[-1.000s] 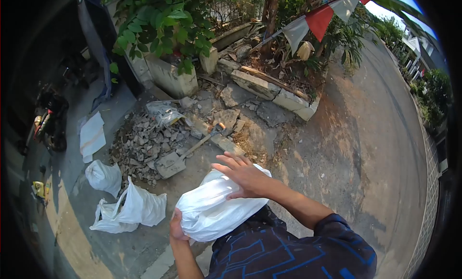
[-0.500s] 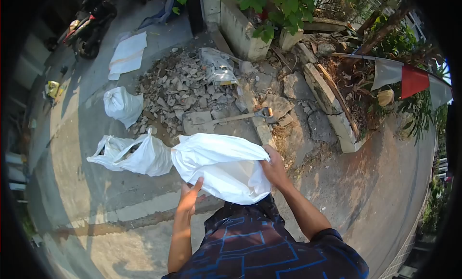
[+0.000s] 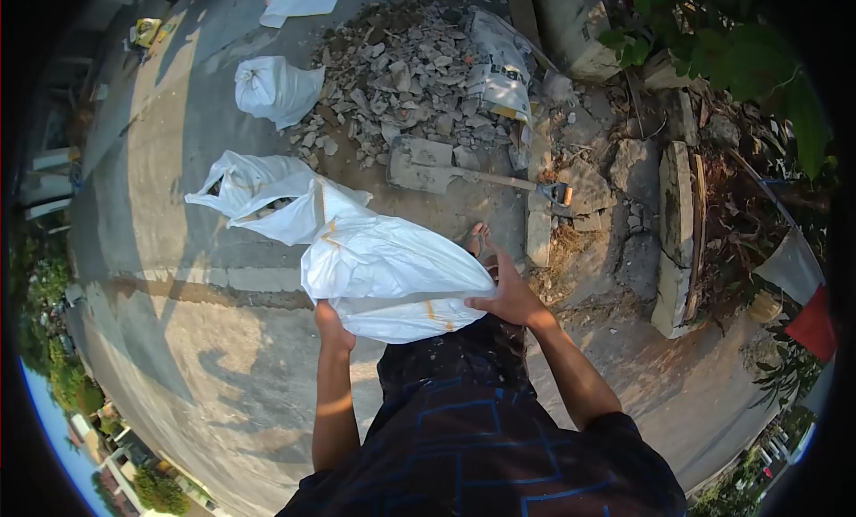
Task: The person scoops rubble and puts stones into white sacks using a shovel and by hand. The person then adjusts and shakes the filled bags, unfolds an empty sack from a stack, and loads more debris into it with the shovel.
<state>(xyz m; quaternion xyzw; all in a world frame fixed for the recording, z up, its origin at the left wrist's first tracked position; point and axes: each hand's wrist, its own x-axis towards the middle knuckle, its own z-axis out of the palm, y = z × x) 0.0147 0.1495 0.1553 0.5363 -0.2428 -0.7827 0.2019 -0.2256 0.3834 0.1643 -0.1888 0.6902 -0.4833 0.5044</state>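
A white woven sack (image 3: pixel 392 258) with orange stripes is stretched sideways in front of my body. My right hand (image 3: pixel 513 296) pinches its right end, thumb on the near side. At the lower left corner, my left hand (image 3: pixel 334 328) holds the sack's edge; its fingers are mostly hidden by the fabric. The sack's sides lie nearly together, with a long fold along the front. Just beyond its left end stand filled white sacks (image 3: pixel 259 191) with gaping tops, touching or nearly touching it. My bare or sandalled foot (image 3: pixel 479 238) shows past the sack.
A heap of broken rubble (image 3: pixel 401 80) lies ahead, with a shovel (image 3: pixel 490 175) in front of it. A tied white sack (image 3: pixel 278 90) stands left of the heap, and a printed sack (image 3: pixel 501 71) lies on its right. Concrete slabs (image 3: pixel 675 223) line the right side.
My view has turned, shifting the scene. The sack's wide mouth has narrowed and the sack is flatter. My left hand, earlier with fingers spread beside the sack, now grips its edge.
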